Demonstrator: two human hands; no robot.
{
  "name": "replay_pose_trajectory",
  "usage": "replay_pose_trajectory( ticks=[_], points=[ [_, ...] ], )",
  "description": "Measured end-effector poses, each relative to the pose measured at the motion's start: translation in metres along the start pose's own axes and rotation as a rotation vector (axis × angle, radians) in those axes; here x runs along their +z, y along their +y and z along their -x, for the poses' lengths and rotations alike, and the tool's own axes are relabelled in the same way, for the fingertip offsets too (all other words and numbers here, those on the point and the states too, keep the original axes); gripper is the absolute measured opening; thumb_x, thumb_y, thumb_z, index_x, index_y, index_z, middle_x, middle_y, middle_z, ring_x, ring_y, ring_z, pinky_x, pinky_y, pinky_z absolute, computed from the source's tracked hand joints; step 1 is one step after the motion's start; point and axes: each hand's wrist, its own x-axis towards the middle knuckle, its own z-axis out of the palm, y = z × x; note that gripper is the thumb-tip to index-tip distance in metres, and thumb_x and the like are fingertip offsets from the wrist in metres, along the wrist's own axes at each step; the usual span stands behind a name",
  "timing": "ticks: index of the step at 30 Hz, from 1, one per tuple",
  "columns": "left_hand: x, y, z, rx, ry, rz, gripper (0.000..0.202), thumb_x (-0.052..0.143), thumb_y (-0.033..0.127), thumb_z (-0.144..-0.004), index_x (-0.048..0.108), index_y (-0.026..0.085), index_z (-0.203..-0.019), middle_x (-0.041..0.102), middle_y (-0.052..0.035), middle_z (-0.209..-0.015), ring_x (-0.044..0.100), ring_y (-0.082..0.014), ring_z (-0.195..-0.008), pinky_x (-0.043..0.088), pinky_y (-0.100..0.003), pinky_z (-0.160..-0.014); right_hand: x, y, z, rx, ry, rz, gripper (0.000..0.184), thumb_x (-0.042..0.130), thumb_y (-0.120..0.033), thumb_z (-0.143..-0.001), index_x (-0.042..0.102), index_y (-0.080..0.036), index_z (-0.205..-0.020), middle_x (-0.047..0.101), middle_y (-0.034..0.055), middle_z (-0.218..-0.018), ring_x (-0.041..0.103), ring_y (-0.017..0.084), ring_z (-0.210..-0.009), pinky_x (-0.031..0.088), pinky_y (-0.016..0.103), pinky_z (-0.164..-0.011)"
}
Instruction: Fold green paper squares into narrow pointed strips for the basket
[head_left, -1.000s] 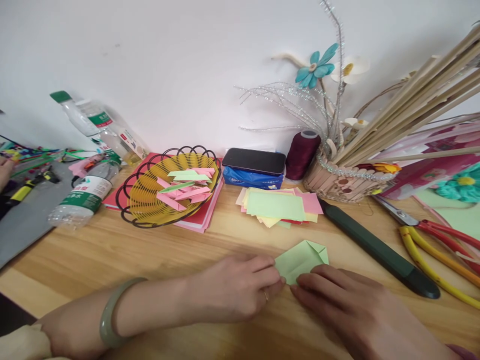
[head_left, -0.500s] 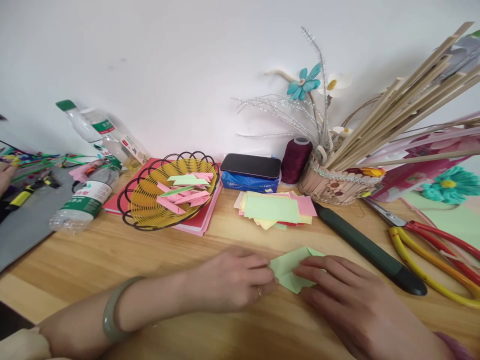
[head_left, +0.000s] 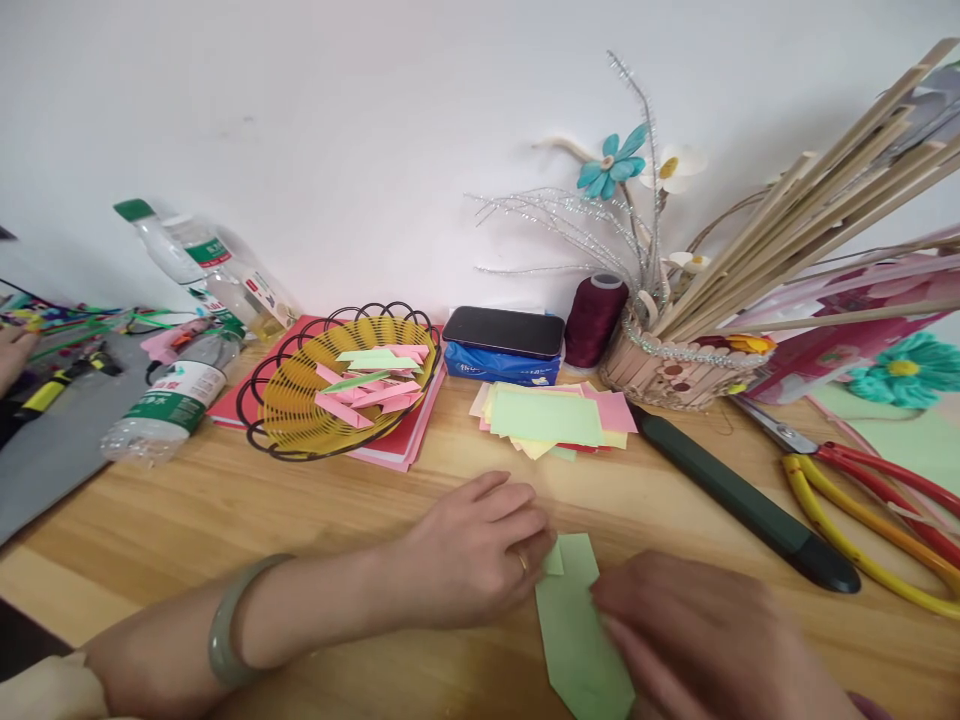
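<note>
A light green paper (head_left: pixel 577 625) with folded corners lies on the wooden table, its long side pointing towards me. At its upper left edge is my left hand (head_left: pixel 480 545), fingers curled and closed on a small folded flap; a bracelet and a ring show on this arm and hand. My right hand (head_left: pixel 705 630), somewhat blurred, pinches the paper's right edge between thumb and fingers. Beyond the hands is a stack of green, yellow and pink paper slips (head_left: pixel 547 415). To the left, a yellow woven basket (head_left: pixel 289 400) holds several folded pink and green paper pieces.
A dark green cutter-like tool (head_left: pixel 742 490) and scissors (head_left: pixel 832 470) lie at right. At the back stand a phone (head_left: pixel 504 330) on a blue packet, a maroon thread spool (head_left: pixel 595 320) and a stick-filled pot (head_left: pixel 667 370). Bottles (head_left: pixel 172 400) and another person's hand (head_left: pixel 15 355) are left.
The green paper has turned from lying slantwise to lengthwise and come nearer to me. My right hand has shifted slightly down along its right edge; my left hand stays at the left side.
</note>
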Motion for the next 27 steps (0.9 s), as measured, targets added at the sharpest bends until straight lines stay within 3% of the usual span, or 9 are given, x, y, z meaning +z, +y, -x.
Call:
replay_pose_trajectory(
  ticks=[4, 9, 14, 20, 27],
  points=[
    [0.01, 0.002, 0.002, -0.004, 0.088, -0.042, 0.011, 0.048, 0.016, -0.088, 0.058, 0.011, -0.085, 0.058, -0.002, -0.081, 0.051, -0.0155, -0.082, 0.042, -0.032, -0.079, 0.008, 0.012, 0.0, 0.243, 0.061, 0.192, 0.022, 0.048, -0.035, -0.085, 0.049, -0.021, -0.068, 0.054, -0.0009, -0.058, 0.052, 0.013, -0.046, 0.04, 0.024, -0.041],
    [0.018, 0.006, 0.005, -0.046, 0.151, 0.007, 0.009, 0.05, 0.014, -0.087, 0.055, 0.013, -0.08, 0.056, -0.0003, -0.076, 0.049, -0.0139, -0.077, 0.043, -0.029, -0.073, 0.029, 0.017, 0.004, 0.251, 0.072, 0.256, 0.011, 0.049, -0.031, -0.083, 0.05, -0.022, -0.077, 0.056, 0.0, -0.065, 0.057, 0.016, -0.054, 0.04, 0.025, -0.043],
    [0.02, 0.005, 0.004, -0.048, 0.136, -0.027, 0.011, 0.048, 0.015, -0.088, 0.056, 0.014, -0.08, 0.056, -0.002, -0.077, 0.05, -0.0144, -0.081, 0.043, -0.029, -0.074, 0.031, 0.018, 0.008, 0.228, 0.108, 0.198, 0.01, 0.047, -0.028, -0.084, 0.053, -0.021, -0.085, 0.059, 0.0016, -0.069, 0.059, 0.015, -0.059, 0.043, 0.024, -0.049],
    [0.016, 0.002, 0.0, -0.03, 0.177, -0.044, 0.015, 0.049, 0.014, -0.087, 0.056, 0.013, -0.073, 0.058, -0.0021, -0.078, 0.051, -0.0151, -0.083, 0.043, -0.029, -0.076, 0.026, 0.017, 0.0, 0.438, 0.03, 0.092, 0.018, 0.045, -0.033, -0.084, 0.051, -0.022, -0.071, 0.055, -0.0022, -0.056, 0.052, 0.012, -0.045, 0.039, 0.022, -0.041],
    [0.011, 0.0, -0.002, 0.042, 0.167, 0.011, 0.02, 0.05, 0.013, -0.087, 0.057, 0.012, -0.068, 0.061, -0.0001, -0.078, 0.052, -0.0135, -0.078, 0.043, -0.028, -0.071, 0.027, 0.017, -0.002, 0.378, 0.034, 0.219, 0.016, 0.046, -0.03, -0.081, 0.049, -0.022, -0.067, 0.052, -0.003, -0.053, 0.051, 0.012, -0.043, 0.035, 0.021, -0.038]
  ],
)
